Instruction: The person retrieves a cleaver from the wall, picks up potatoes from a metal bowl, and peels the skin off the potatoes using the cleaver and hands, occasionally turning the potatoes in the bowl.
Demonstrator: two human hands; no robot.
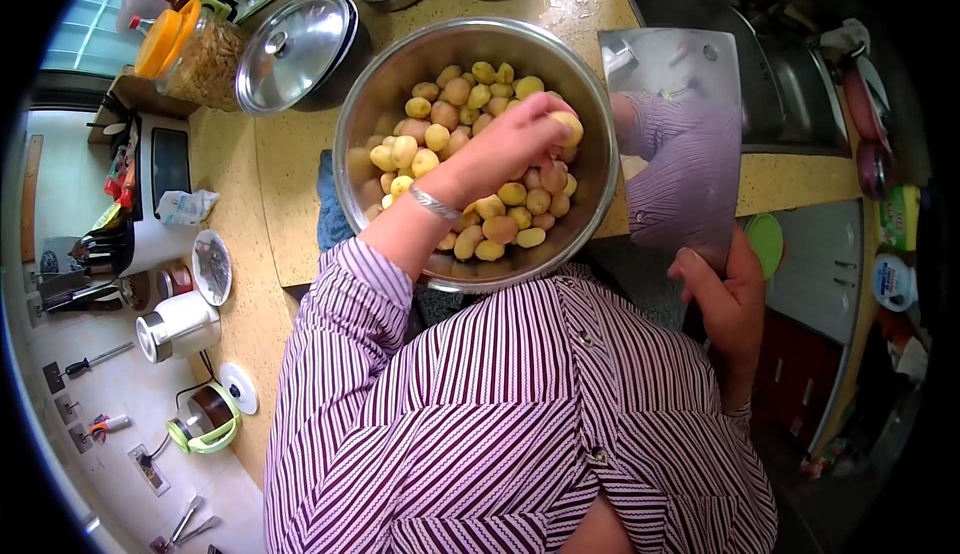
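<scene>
A large steel bowl [352, 189] holds many small potatoes [490, 206], some yellow, some brownish. Over the right part of this bowl, my left hand [525, 134], with a silver bracelet at the wrist, is closed on a yellowish potato [569, 130]. To the right of the bowl, my right hand [730, 289] grips a cleaver [690, 144] with its broad shiny blade pointing up. The blade mirrors the striped sleeve and part of the arm. Its handle is mostly hidden inside my fist.
A lidded pot [295, 49] and a jar with an orange lid [200, 59] stand at the upper left. Behind the cleaver lies a dark sink [780, 114]. A white kettle [180, 329] and a green-rimmed glass pot [208, 424] are at the left. A blue cloth [331, 204] touches the bowl's left side.
</scene>
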